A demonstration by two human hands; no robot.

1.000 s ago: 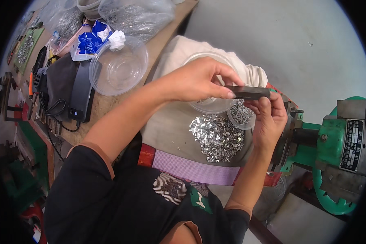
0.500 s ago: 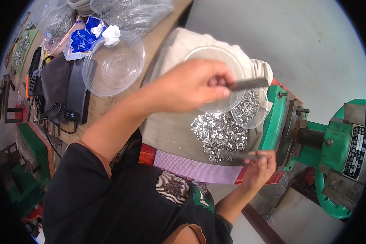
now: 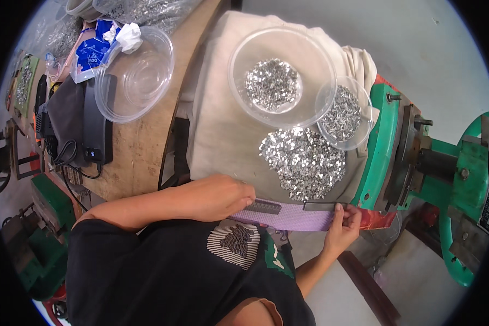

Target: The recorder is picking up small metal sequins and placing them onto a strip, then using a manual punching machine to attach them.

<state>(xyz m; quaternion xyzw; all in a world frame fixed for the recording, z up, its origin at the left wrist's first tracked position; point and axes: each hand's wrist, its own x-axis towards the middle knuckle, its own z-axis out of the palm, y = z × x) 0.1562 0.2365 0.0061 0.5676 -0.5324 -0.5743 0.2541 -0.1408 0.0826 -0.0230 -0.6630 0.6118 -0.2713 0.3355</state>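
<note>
Head view: at the left we see a blue tissue packet (image 3: 88, 57) with pale printing on soft, creased film, then a round, smooth, clear plastic tub (image 3: 146, 81) and a long black device (image 3: 95, 127) with a small lit display, all on the wooden bench (image 3: 138, 146). Next comes our left hand (image 3: 228, 196), which half a second ago was up in front of the big bowl and is now low by the shirt; its fingers are closed on the left end of a dark, ridged bar (image 3: 266, 207), which lies across the view of the woven lilac mat (image 3: 299, 218), though we cannot tell whether they touch. With that hand lowered, the big clear bowl (image 3: 236, 95) shows fully, shiny flakes (image 3: 271, 81) gathered at its bottom. Just below it, a glittering heap of silvery flakes (image 3: 304, 163) spreads on the beige cloth (image 3: 217, 141). Our right hand (image 3: 342, 231) pinches the right end of a narrow dark strip (image 3: 321, 206), blurred earlier and now sharp, at the heap's near side. Beside the bowl, a clear cup (image 3: 334, 142) holds thin metal pins (image 3: 342, 117); a green metal machine (image 3: 377, 157) stands farthest right.
</note>
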